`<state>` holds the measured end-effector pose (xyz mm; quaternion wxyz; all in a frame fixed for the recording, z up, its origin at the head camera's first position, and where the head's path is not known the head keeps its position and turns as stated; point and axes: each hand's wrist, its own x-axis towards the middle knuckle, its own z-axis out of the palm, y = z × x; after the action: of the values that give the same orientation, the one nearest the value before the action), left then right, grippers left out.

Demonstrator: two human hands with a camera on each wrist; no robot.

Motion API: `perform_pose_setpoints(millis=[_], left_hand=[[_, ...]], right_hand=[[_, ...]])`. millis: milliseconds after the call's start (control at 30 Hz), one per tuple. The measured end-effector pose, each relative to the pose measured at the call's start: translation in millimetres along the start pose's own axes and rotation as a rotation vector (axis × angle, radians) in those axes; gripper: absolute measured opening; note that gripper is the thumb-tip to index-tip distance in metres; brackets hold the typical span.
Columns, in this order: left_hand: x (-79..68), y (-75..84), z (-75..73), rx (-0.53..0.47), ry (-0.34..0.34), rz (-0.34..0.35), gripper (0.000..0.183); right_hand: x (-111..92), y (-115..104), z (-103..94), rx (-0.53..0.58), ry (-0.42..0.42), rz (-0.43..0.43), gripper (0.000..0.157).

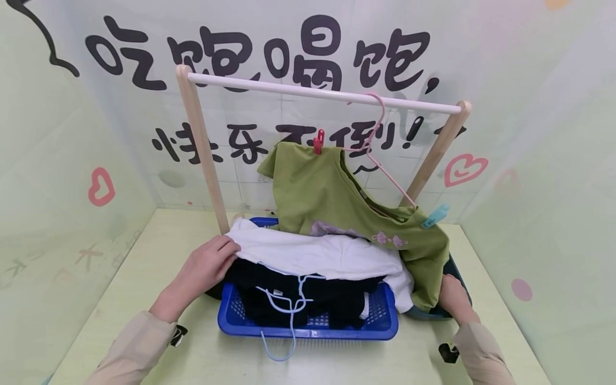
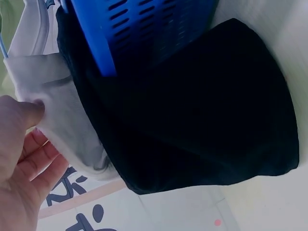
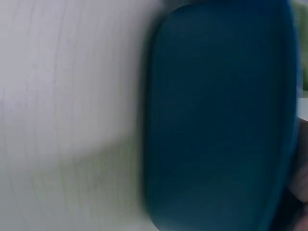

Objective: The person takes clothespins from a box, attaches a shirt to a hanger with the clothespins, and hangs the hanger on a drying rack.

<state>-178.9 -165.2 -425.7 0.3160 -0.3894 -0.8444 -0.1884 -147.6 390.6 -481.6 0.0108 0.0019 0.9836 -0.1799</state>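
Across the blue rectangular plastic basket, the white cloth garment, seemingly light, limp, best held by edges, is pinched at nine o'clock by the left hand; the right hand, fingers hidden, cannot be judged.

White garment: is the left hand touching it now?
Touching. The left wrist view shows the left hand holding the white garment, its thumb on the cloth.
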Motion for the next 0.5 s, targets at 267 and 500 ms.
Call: perform_pose_setpoints(millis=[267, 500], left_hand=[[4.7, 2.8, 0.4, -0.014, 0.059, -0.071, 0.007], [9.6, 5.6, 1.1, 0.002, 0.104, -0.126, 0.024]], right_hand=[[-14, -3, -9.3, 0.112, 0.266, -0.023, 0.017], [-29, -15, -20.3, 0.211, 0.496, 0.008, 0.023]])
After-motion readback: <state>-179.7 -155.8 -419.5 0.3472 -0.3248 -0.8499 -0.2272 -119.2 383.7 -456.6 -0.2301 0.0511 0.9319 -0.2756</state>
